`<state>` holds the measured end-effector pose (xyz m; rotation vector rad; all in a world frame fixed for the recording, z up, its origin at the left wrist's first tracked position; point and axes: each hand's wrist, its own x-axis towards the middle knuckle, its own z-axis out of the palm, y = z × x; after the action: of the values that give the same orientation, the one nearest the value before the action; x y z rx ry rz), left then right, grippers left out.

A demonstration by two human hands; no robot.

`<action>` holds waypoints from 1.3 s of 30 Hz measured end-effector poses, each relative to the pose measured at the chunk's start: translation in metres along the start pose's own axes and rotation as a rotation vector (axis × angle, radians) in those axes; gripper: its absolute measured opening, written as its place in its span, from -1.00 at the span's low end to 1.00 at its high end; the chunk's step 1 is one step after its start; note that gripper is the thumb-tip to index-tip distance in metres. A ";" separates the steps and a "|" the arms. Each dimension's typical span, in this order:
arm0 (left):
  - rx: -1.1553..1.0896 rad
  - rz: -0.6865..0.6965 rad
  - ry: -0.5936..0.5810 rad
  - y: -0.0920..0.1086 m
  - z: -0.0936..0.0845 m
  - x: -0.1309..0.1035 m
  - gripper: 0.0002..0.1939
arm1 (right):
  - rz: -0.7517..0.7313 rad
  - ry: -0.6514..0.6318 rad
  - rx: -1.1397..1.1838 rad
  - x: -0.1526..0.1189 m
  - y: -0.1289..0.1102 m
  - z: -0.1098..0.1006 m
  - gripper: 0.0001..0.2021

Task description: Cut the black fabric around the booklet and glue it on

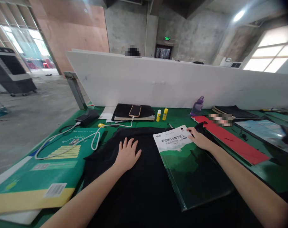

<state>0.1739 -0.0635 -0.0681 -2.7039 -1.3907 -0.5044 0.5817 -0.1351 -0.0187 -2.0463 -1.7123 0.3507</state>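
Note:
My left hand point(128, 154) lies flat on a black cloth point(144, 177), fingers spread and nothing in them. A book point(193, 171) with a white and green cover rests on the right part of the cloth, slightly turned. At its upper right corner, my right hand point(198, 137) has its fingers closed on the edge; part of the grip is hidden. To the left of the cloth is a teal and yellow book point(56, 171), crossed by a white charging cable point(94, 139).
Behind the cloth, a phone point(135, 110) sits on a black-covered stack point(120, 110), beside two glue sticks point(158, 116). A purple bottle point(197, 106) and a red strip point(236, 141) are at right. A white partition point(139, 82) closes off the table's back. A black adapter point(87, 117) lies left.

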 end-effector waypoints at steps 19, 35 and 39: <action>0.055 -0.020 -0.027 0.002 0.002 0.002 -0.49 | 0.161 0.006 0.417 -0.036 0.007 -0.002 -0.63; 0.050 -0.001 -0.031 0.000 0.005 0.004 -0.49 | 0.001 0.438 0.018 -0.021 0.039 0.000 -0.74; 0.041 -0.005 -0.045 0.000 0.003 0.004 -0.48 | 0.153 0.362 0.127 -0.030 0.042 -0.001 -0.68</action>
<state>0.1772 -0.0600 -0.0700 -2.6958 -1.4032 -0.4137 0.6122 -0.1697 -0.0411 -2.0073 -1.2910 0.1209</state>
